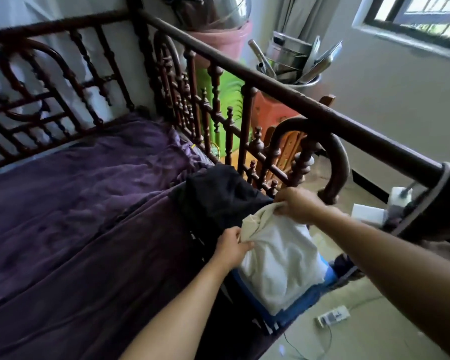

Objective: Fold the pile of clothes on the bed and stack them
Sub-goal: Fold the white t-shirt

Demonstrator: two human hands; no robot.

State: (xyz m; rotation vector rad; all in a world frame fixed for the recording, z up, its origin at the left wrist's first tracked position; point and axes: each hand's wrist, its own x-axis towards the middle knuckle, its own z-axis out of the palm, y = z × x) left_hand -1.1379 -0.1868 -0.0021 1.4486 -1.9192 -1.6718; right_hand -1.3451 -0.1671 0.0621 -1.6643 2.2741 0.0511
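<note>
A cream-white garment (281, 261) lies on top of a pile of clothes at the right edge of the bed. My left hand (231, 246) pinches its near-left edge. My right hand (295, 205) grips its far upper edge close to the footboard. Beside and behind it sits a black garment (218, 196), bunched up. Blue denim (304, 300) shows under the cream piece at the pile's lower right.
A purple sheet (83, 209) covers the bed to the left. A dark wooden footboard rail (270, 84) with turned spindles runs diagonally behind the pile. On the floor lies a white power strip (333, 317) with a cable. Steel pots (291, 61) stand beyond the rail.
</note>
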